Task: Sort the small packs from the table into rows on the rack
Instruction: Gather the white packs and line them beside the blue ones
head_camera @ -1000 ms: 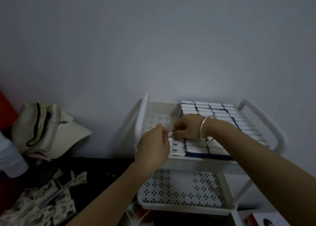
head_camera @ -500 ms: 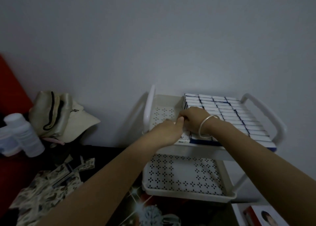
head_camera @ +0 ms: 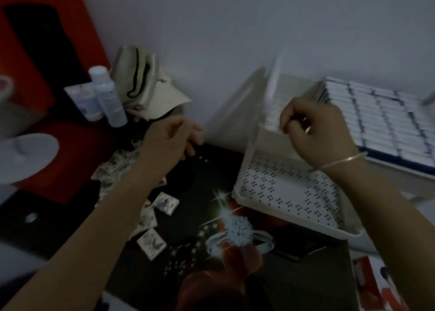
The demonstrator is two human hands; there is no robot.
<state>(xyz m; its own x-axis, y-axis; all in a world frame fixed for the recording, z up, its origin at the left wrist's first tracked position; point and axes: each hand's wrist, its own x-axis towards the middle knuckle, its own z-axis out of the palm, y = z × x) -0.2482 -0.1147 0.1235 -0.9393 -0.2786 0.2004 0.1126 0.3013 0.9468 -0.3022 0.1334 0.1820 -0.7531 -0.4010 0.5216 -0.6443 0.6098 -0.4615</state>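
Note:
Small patterned packs lie loose on the dark table: one [head_camera: 151, 242] near my left forearm, another [head_camera: 166, 203] above it, and a heap [head_camera: 113, 169] further left. My left hand [head_camera: 169, 141] hovers over the table above them, fingers relaxed, holding nothing. The white rack [head_camera: 282, 214] stands at the right. Its top tray holds tight rows of white-and-blue packs [head_camera: 376, 122]. My right hand [head_camera: 313, 132], with a bangle on the wrist, is above the top tray's left front corner, fingers curled, with nothing visible in them. The view is blurred.
A beige cap [head_camera: 153, 94] and two white bottles [head_camera: 108, 99] stand against the wall at the back left, next to a red box [head_camera: 47, 52]. A white round object [head_camera: 26, 155] sits at the far left. The rack's lower perforated shelf [head_camera: 294, 193] holds nothing.
Both hands have left the front row on the top tray. My left hand swung left and down over the table. The view turned left and down, and my right hand stays by the rack.

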